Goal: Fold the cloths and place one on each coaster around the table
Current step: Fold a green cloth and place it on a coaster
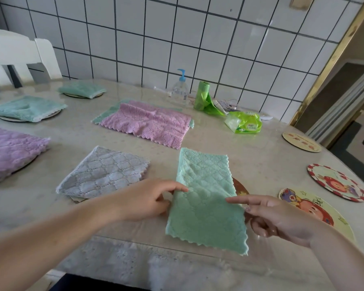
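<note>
A pale, glossy marbled counter [250,156] is seen, curving round at the right, backed by a wall of white square tiles [198,38] with dark grout. A white chair [23,53] stands at the far left; a gold-trimmed door frame [332,57] closes the right side.

A green cloth [206,198], folded to a long strip, is held at the near edge. Its left side is pinched by the left hand [147,200]; its right side is gripped by the right hand [282,217], forefinger laid across the top. A brown coaster [241,189] is partly covered beneath it.

Folded cloths are set on coasters leftward: a grey cloth [103,173], a purple cloth [11,152], two teal cloths [27,108] [82,88]. An unfolded pink cloth [147,122] is laid mid-counter over another green one. Three bare picture coasters [336,182] are ranged along the right rim.

By the wall are noted a pump bottle [180,89], a green bag roll [202,95] and a wipes packet [244,122].
</note>
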Demonstrator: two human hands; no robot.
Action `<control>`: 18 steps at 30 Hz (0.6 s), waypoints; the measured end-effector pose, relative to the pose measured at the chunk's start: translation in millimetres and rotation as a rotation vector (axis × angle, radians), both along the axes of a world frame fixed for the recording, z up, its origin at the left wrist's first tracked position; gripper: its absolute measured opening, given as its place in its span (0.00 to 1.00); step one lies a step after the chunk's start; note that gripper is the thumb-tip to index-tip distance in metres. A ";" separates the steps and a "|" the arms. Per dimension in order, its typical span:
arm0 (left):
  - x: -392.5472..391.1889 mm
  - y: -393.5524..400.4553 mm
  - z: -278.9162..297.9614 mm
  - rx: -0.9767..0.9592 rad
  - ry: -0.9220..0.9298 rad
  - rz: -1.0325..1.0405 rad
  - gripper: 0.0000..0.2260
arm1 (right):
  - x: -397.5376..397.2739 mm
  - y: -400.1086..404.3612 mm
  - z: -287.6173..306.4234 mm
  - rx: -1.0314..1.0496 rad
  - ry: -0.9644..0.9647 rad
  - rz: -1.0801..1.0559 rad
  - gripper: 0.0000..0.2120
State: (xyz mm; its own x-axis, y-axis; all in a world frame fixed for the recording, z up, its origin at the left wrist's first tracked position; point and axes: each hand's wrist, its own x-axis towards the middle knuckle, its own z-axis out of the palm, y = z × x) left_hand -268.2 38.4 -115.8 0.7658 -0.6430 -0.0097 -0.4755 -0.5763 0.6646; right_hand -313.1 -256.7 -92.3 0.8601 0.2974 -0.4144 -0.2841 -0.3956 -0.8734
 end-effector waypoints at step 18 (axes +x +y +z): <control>8.3 9.5 -18.6 0.060 -0.386 -0.136 0.19 | -28.3 1.8 -48.9 -0.703 -1.245 0.061 0.15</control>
State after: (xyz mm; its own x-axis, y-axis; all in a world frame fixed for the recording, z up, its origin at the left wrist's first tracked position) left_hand -259.8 48.0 -134.4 0.6286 -0.7458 0.2208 -0.7578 -0.5234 0.3895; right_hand -341.4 -254.9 -141.2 0.7601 0.3991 0.5129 0.5404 -0.8265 -0.1577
